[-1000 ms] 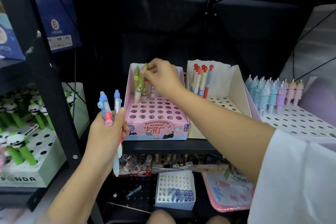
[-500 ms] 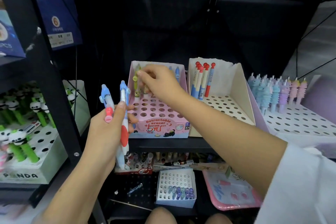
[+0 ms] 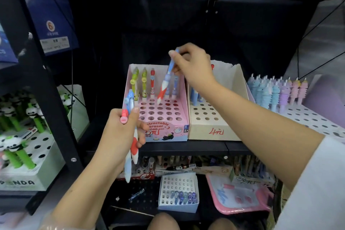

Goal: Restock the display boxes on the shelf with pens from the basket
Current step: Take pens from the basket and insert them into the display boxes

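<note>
- Head view, centre of the frame: the pink display box (image 3: 164,129) sits on the black shelf (image 3: 186,147), its top a grid of round holes; along its back row stand two green pens (image 3: 139,82), a red pen (image 3: 152,85) and two pale blue-lilac pens (image 3: 172,87)
- Right hand (image 3: 194,67), upper centre: its fingers are curled in a pinch round the upper barrel of a blue and red pen (image 3: 165,82), which tilts with its tip down over the holes just in front of the back row; whether the tip sits in a hole I cannot tell
- Left hand (image 3: 121,136), lower centre-left: its fingers are wrapped round a bundle of pens (image 3: 130,132), blue and pink caps sticking up above the fist and white-and-red barrels hanging below it, in front of the pink box's left corner
- Just to the right of the pink box, touching it, the beige display box (image 3: 214,130) carries red handwriting on its front; a few blue pens stand in its back row, partly hidden by the right forearm
- Right edge: a white perforated tray (image 3: 308,115) holds a dense row of blue, lilac and pink novelty pens (image 3: 276,87)
- Left edge: a box marked PANDA (image 3: 18,182) holds green panda-topped pens
- Bottom: on the lower level, a small white box (image 3: 177,192) with purple-tipped pens in its front row, and a pink basket (image 3: 240,196) to its right
</note>
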`<state>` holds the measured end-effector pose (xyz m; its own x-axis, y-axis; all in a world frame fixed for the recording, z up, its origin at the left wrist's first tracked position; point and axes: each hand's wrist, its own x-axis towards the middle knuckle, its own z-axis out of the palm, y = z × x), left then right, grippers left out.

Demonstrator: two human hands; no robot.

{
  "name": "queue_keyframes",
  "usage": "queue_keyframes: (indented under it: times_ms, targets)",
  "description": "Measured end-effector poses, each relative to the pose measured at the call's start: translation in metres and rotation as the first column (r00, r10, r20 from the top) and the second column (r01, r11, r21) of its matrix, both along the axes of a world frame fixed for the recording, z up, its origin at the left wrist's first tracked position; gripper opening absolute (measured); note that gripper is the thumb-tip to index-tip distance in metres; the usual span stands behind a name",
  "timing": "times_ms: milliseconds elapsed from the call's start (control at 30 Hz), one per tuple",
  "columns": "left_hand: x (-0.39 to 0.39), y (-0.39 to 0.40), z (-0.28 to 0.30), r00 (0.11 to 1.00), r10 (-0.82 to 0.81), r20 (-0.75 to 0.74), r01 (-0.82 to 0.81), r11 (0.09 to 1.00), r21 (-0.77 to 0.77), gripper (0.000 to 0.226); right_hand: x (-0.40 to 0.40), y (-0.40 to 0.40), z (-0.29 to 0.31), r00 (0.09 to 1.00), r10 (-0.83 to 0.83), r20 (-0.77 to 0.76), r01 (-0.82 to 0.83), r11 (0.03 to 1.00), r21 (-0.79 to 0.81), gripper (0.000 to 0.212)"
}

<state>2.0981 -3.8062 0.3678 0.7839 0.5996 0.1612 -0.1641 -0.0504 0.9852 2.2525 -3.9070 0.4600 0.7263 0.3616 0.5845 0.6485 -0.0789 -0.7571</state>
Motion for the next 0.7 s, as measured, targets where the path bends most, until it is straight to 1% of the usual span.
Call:
queue_keyframes:
  times_ms: [67,167,233,300,400,467,533,600,667,700]
  targets:
    - [0.001,-0.002,-0.001,1.0,-0.006,0.01,0.007,1.0,-0.013,0.019,0.01,-0.004,-0.004,0.987,-0.13,0.097,0.138,0.987,-0.087,0.013]
    - [0.0,-0.005,0.002,0.999,-0.021,0.032,0.022,0.999,-0.031,0.015,0.018,-0.002,-0.012,0.956,-0.212,0.204,0.252,0.948,-0.194,0.016]
    - [-0.001,-0.006,0.003,0.999,-0.013,0.047,0.016,0.999,-0.049,0.016,0.02,0.003,-0.018,0.95,-0.219,0.222,0.268,0.936,-0.226,0.017]
    - [-0.003,-0.006,0.004,0.998,0.003,0.055,0.0,0.998,-0.065,0.018,0.021,0.008,-0.024,0.95,-0.203,0.239,0.27,0.915,-0.298,0.017]
    - [-0.004,-0.006,0.004,0.998,0.023,0.057,-0.018,0.995,-0.095,0.019,0.023,0.016,-0.032,0.965,-0.17,0.199,0.241,0.873,-0.424,0.02]
    - [-0.004,-0.007,0.003,0.998,0.022,0.053,-0.016,0.995,-0.1,0.016,0.023,0.02,-0.031,0.961,-0.188,0.204,0.265,0.839,-0.476,0.022]
    - [-0.003,-0.008,0.004,0.999,0.012,0.052,-0.007,0.995,-0.095,0.013,0.022,0.024,-0.03,0.95,-0.203,0.237,0.303,0.779,-0.548,0.031]
    - [-0.003,-0.009,0.005,0.999,0.005,0.054,0.0,0.997,-0.08,0.015,0.021,0.027,-0.029,0.953,-0.213,0.213,0.301,0.735,-0.608,0.042]
    - [-0.005,-0.009,0.006,0.998,0.009,0.06,-0.006,0.999,-0.052,0.018,0.018,0.026,-0.027,0.955,-0.231,0.187,0.297,0.711,-0.637,0.044]
    - [-0.005,-0.009,0.006,0.998,0.011,0.067,-0.009,0.999,-0.04,0.019,0.016,0.025,-0.025,0.948,-0.245,0.203,0.318,0.712,-0.626,0.043]
